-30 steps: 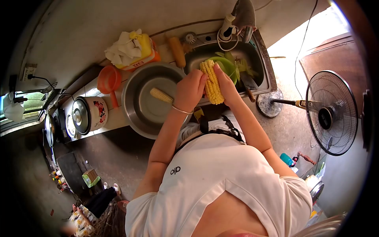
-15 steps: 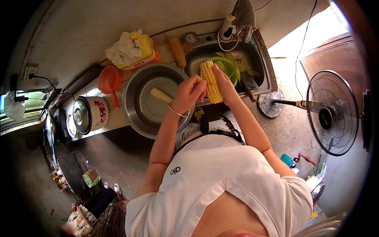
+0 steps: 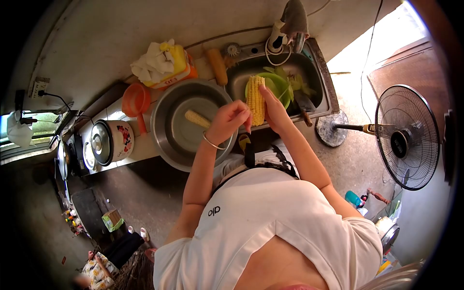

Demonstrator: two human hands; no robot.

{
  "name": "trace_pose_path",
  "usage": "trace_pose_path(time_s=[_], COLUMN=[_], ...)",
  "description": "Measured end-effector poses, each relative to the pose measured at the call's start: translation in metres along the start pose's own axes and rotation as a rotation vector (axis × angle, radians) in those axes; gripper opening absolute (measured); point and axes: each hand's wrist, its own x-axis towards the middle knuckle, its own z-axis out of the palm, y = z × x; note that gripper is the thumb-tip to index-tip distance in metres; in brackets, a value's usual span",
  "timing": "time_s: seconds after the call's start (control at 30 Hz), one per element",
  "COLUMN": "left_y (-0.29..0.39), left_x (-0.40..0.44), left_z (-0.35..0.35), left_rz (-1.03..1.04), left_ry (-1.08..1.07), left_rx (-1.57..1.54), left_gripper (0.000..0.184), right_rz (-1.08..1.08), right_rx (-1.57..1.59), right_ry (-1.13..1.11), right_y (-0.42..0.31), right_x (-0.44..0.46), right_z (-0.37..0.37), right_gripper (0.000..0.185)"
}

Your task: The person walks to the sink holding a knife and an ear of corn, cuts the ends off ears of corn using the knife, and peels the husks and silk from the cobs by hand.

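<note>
A husked yellow ear of corn (image 3: 255, 101) stands out in front of the sink, held along its right side by my right hand (image 3: 274, 110), thumb near its top. My left hand (image 3: 231, 118) is at the lower left of the ear, its fingers curled and close to the kernels; what they pinch, if anything, is too small to see. Another pale ear of corn (image 3: 197, 119) lies inside the large metal basin (image 3: 166, 140) to the left. Behind the held ear, a green bowl (image 3: 279, 83) sits in the sink (image 3: 321, 87) beside green husks (image 3: 300, 85).
A knife handle (image 3: 306, 119) reaches over the sink's front edge. Left of the basin are a red dipper (image 3: 136, 99), a yellow and orange container (image 3: 180, 65) and a rice cooker (image 3: 112, 141). A fan (image 3: 405, 137) stands at the right. Another person (image 3: 104, 266) is at the lower left.
My left hand has come off the upper part of the ear and moved down and slightly left. The ear, still in my right hand, now stands more upright.
</note>
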Motion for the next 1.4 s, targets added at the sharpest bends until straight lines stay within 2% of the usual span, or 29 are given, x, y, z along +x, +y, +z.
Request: trace_pose_path(time_s=[0.13, 0.2, 0.33, 0.53, 0.7, 0.77, 0.83, 0.9, 0.97, 1.0, 1.07, 1.1, 1.2, 1.33, 1.4], left_y=[0.004, 0.004, 0.01, 0.047, 0.078, 0.073, 0.05, -0.01, -0.079, -0.079, -0.079, -0.078, -0.049, -0.025, -0.014], left_x=[-0.004, -0.005, -0.003, 0.005, 0.027, 0.043, 0.065, 0.108, 0.126, 0.132, 0.137, 0.134, 0.129, 0.11, 0.095], left_z=[-0.005, -0.007, -0.019, -0.037, -0.051, -0.059, -0.069, -0.094, -0.116, -0.114, -0.107, -0.104, -0.095, -0.072, -0.049], left_rz=[0.052, 0.102, 0.2, 0.346, 0.504, 0.507, 0.331, 0.031, 0.011, 0.015, 0.071, 0.054, 0.187, 0.213, 0.209], left_ry=[0.013, 0.165, 0.231, 0.27, 0.235, 0.232, 0.206, 0.261, 0.301, 0.295, 0.466, 0.46, 0.475, 0.463, 0.473], left_rx=[-0.089, -0.072, -0.018, 0.198, 0.362, 0.362, 0.198, 0.367, 1.117, 1.119, 0.737, 0.734, 0.888, 1.045, 0.696], left_gripper=[0.018, 0.017, 0.013, 0.014, 0.011, 0.012, 0.015, 0.021, 0.028, 0.028, 0.032, 0.032, 0.034, 0.028, 0.02], right_rz=[0.014, 0.035, 0.05, -0.062, -0.198, -0.218, -0.229, -0.23, -0.227, -0.233, -0.222, -0.211, -0.17, -0.156, -0.137], right_rx=[0.068, 0.111, 0.217, 0.321, 0.315, 0.326, 0.344, 0.348, 0.354, 0.357, 0.355, 0.36, 0.37, 0.381, 0.354], right_ry=[0.0, 0.008, -0.017, 0.025, 0.188, 0.194, 0.247, 0.269, 0.299, 0.302, 0.25, 0.263, 0.264, 0.256, 0.153], right_y=[-0.002, -0.003, -0.007, -0.012, -0.026, -0.027, -0.027, -0.027, -0.024, -0.024, -0.02, -0.017, -0.016, -0.013, -0.016], right_x=[-0.001, -0.002, -0.003, -0.002, -0.014, -0.02, -0.027, -0.03, -0.033, -0.032, -0.033, -0.037, -0.029, -0.023, -0.025], right_z=[-0.006, -0.01, -0.019, -0.06, -0.096, -0.111, -0.118, -0.12, -0.121, -0.123, -0.126, -0.126, -0.124, -0.118, -0.105], right_gripper=[0.041, 0.044, 0.047, 0.047, 0.047, 0.047, 0.046, 0.045, 0.044, 0.044, 0.043, 0.043, 0.045, 0.046, 0.048])
